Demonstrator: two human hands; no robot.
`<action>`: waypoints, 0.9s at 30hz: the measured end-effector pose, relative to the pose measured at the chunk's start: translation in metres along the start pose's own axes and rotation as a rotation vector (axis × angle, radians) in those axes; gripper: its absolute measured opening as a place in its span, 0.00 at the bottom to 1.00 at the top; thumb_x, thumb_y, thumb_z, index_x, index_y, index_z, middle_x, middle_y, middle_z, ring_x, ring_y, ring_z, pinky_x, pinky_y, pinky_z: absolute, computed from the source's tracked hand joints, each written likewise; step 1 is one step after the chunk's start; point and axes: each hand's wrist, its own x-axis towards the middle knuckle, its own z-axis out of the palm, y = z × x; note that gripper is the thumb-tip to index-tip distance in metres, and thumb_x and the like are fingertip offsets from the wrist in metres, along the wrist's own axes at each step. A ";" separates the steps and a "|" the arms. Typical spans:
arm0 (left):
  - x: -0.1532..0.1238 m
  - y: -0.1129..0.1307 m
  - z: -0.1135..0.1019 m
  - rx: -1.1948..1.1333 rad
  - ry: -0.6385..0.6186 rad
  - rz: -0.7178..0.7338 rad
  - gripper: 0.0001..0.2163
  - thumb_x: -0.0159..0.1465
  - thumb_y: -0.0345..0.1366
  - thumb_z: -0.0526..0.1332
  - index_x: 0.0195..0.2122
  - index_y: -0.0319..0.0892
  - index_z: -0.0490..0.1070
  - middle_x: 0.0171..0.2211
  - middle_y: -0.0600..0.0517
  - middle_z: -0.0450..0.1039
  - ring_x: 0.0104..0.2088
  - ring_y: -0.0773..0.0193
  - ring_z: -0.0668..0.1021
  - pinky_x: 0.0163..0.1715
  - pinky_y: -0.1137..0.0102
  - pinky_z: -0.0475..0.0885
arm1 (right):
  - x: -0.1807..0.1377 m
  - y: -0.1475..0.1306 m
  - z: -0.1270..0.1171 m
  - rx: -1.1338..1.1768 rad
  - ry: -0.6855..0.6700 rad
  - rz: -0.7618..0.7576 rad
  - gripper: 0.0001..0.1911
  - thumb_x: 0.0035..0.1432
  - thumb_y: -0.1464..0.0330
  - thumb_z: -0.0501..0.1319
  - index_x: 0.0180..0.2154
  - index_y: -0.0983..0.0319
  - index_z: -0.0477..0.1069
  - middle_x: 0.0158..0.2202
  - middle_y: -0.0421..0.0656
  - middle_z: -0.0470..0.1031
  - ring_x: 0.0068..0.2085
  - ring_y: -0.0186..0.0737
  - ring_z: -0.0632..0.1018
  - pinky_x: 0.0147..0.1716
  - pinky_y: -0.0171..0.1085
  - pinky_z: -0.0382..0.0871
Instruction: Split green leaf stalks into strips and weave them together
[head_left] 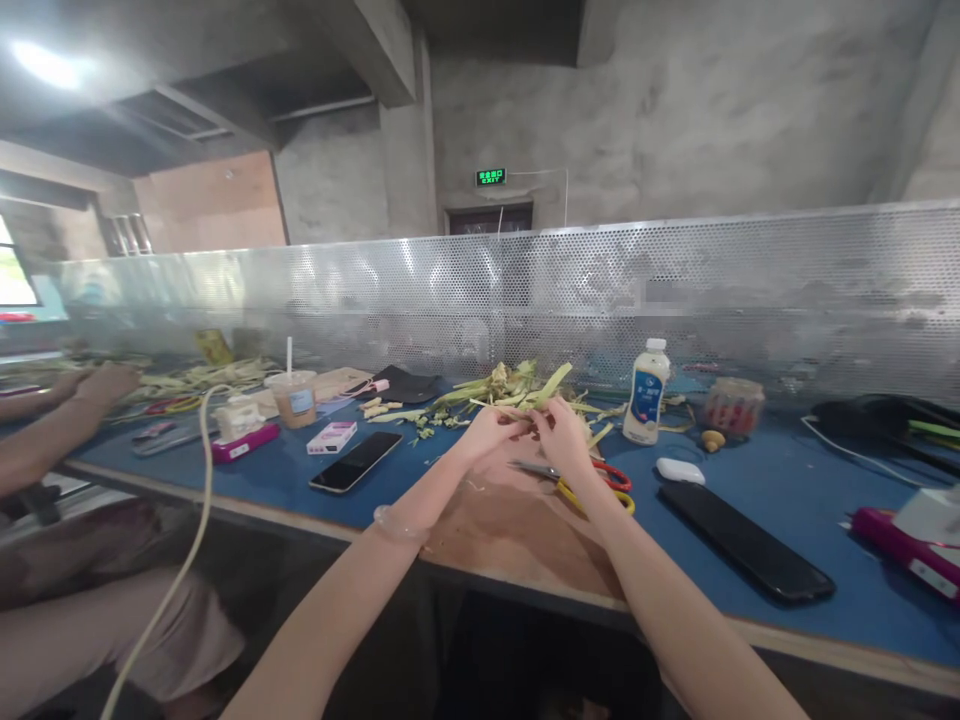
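Observation:
My left hand (493, 432) and my right hand (562, 432) are close together above a brown board (502, 530) at the table's front edge. Both have fingers pinched on a pale green plant strip (553, 384), whose end sticks up past my right fingers. Just beyond my hands lies a loose heap of green and yellowish plant strips (480, 388), partly hidden by them. Under my right forearm rest scissors (613, 478) with red and yellow handle loops, blades pointing left.
Left of my hands are a phone (356, 462), a small pink-and-white box (332, 437) and a drink cup (294, 400). To the right stand a bottle (646, 392), a jar (733, 406) and a black case-like object (746, 540). A co-worker's hands (101, 388) are at far left.

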 end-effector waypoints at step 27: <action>0.013 -0.016 -0.020 -0.627 0.538 -0.206 0.10 0.45 0.34 0.65 0.29 0.36 0.72 0.22 0.51 0.72 0.22 0.71 0.71 0.23 0.75 0.64 | -0.011 0.007 0.006 -0.585 -0.379 -0.369 0.41 0.49 0.81 0.47 0.62 0.60 0.32 0.36 0.47 0.69 0.38 0.43 0.69 0.40 0.39 0.63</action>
